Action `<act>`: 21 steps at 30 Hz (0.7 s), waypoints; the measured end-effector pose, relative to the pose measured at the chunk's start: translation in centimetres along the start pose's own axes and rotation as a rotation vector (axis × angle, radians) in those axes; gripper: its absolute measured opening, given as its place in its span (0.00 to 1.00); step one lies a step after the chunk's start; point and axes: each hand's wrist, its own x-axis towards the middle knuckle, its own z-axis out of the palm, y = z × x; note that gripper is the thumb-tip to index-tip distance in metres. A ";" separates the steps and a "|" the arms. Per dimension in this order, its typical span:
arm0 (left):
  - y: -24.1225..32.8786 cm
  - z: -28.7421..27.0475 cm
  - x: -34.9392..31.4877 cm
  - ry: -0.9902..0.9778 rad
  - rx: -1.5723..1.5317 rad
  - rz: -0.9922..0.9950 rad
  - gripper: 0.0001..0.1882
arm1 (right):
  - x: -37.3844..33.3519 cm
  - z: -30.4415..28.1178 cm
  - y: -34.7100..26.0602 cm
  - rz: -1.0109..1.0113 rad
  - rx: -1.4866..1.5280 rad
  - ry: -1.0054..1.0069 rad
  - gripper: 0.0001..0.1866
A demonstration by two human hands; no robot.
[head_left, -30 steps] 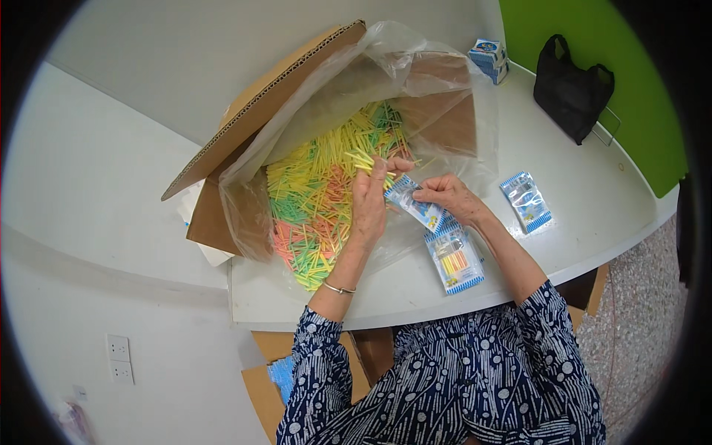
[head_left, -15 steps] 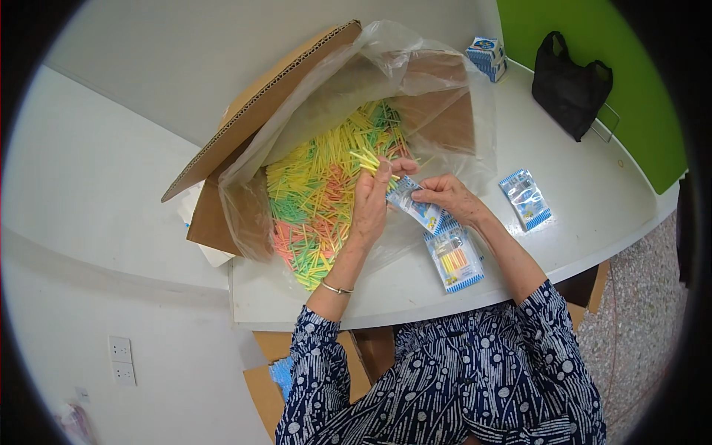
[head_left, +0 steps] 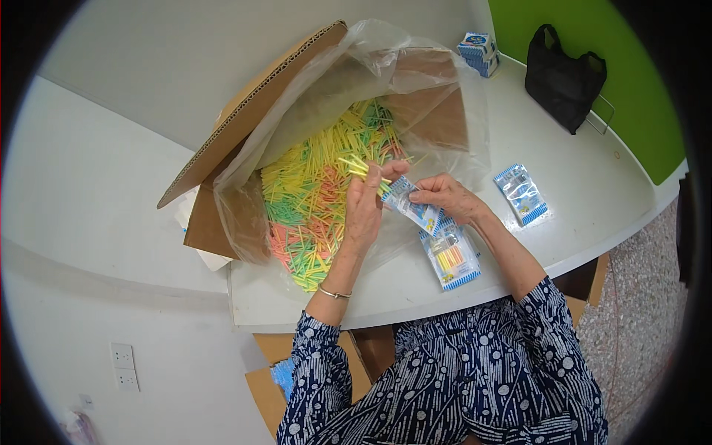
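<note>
My left hand (head_left: 362, 215) is closed around several thin yellow sticks (head_left: 357, 165), whose ends poke out past the thumb. A small blue-and-white plastic packet (head_left: 417, 211) is pinched in my right hand (head_left: 451, 200). Its upper end meets the fingers of my left hand, close to the lower ends of the sticks. Just below lies another packet (head_left: 450, 259), with yellow and orange sticks showing through its window. Left of my hands, a heap of yellow, green and pink sticks (head_left: 315, 178) fills a clear plastic liner (head_left: 297, 111) in a cardboard box (head_left: 430, 104).
On the white table (head_left: 348, 308), packets (head_left: 521, 194) lie to the right. Small blue-and-white boxes (head_left: 478, 52) are stacked at the back, near a black bag (head_left: 565, 81). Under the table edge, an open carton (head_left: 263, 386) holds something blue.
The whole view has shifted slightly, and my hands appear a little further left. My grip on the sticks and on the packet looks the same.
</note>
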 end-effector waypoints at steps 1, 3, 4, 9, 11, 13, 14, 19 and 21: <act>0.0 0.0 -0.2 0.018 0.004 -0.001 0.20 | 0.0 0.0 -0.1 0.006 -0.019 -0.003 0.11; -0.3 0.5 -0.6 -0.017 0.014 0.021 0.19 | 0.0 0.0 -0.2 0.012 -0.039 -0.008 0.11; -0.3 0.6 -0.7 -0.050 0.026 0.045 0.17 | 0.0 0.1 -0.1 -0.002 -0.055 -0.003 0.11; 0.5 0.5 0.0 -0.129 0.149 0.074 0.17 | -0.2 0.2 -0.4 -0.028 -0.163 -0.036 0.12; 0.5 0.5 -0.1 -0.153 0.216 0.082 0.17 | -0.2 0.4 -0.5 -0.036 -0.090 -0.010 0.12; 0.1 0.4 -0.2 -0.109 0.165 0.058 0.17 | -0.4 0.5 -0.6 -0.041 -0.064 -0.011 0.12; 0.0 0.2 -0.3 -0.109 0.166 0.060 0.17 | -0.4 0.5 -0.7 -0.045 -0.037 -0.011 0.12; -0.6 -0.6 0.1 -0.093 0.101 0.024 0.21 | 0.1 0.1 -0.1 -0.071 -0.009 0.023 0.10; 0.1 -0.7 0.2 -0.061 0.115 0.006 0.22 | 0.4 0.3 -0.1 -0.079 -0.005 0.029 0.11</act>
